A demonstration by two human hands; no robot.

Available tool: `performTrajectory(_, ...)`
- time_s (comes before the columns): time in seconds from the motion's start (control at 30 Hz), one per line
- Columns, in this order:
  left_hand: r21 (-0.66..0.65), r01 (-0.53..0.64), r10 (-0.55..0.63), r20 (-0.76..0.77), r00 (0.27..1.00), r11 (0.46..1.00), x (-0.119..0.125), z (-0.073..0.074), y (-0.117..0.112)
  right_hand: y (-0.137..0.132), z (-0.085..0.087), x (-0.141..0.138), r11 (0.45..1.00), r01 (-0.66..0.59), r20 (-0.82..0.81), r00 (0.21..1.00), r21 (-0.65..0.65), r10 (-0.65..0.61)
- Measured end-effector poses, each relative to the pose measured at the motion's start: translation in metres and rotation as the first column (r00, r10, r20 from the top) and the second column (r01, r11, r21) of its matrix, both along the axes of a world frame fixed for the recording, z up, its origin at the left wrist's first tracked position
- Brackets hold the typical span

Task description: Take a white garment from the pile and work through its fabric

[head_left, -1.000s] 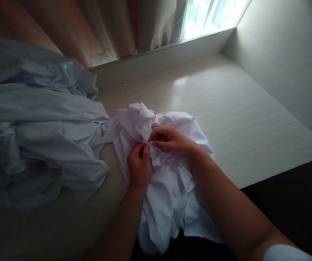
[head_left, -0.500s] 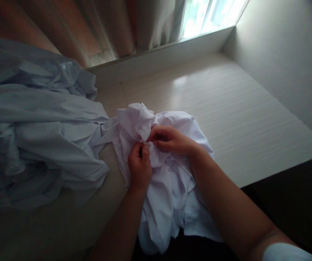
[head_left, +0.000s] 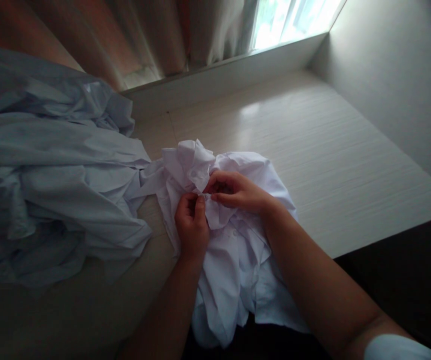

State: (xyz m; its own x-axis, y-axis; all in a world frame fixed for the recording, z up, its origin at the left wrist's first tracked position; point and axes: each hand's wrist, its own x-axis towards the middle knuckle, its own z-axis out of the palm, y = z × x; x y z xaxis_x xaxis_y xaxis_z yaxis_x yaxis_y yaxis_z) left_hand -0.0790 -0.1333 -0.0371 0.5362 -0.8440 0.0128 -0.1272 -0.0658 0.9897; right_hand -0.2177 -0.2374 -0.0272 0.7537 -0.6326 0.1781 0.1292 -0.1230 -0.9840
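Note:
A white buttoned shirt [head_left: 221,270] lies crumpled on the pale surface, its lower part hanging over the front edge. My left hand [head_left: 192,220] pinches the shirt's front edge between thumb and fingers. Just to its right, my right hand [head_left: 238,192] is closed on the same strip of cloth, its fingertips almost meeting the left ones. The shirt's collar [head_left: 194,162] stands bunched up just beyond both hands. Small buttons show on the front below them. What exactly sits between the fingertips is too small to make out.
A heap of white garments [head_left: 61,175] fills the left side, touching the shirt's left edge. The pale wood-grain surface [head_left: 331,150] extends right to a wall [head_left: 399,75]. Behind it hang brown curtains [head_left: 143,40] beside a bright window [head_left: 290,22].
Both hands stay at the same spot on the shirt. My left thumb and fingers have shifted very slightly up and left. The garment heap has not moved.

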Motion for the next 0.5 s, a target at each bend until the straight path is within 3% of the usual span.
performTrajectory(0.5, -0.038, 0.018, -0.022, -0.123, 0.992, 0.999, 0.0002, -0.0045, 0.0000, 0.0004, -0.0027, -0.0003, 0.990, 0.000, -0.005, 1.000, -0.139, -0.001)
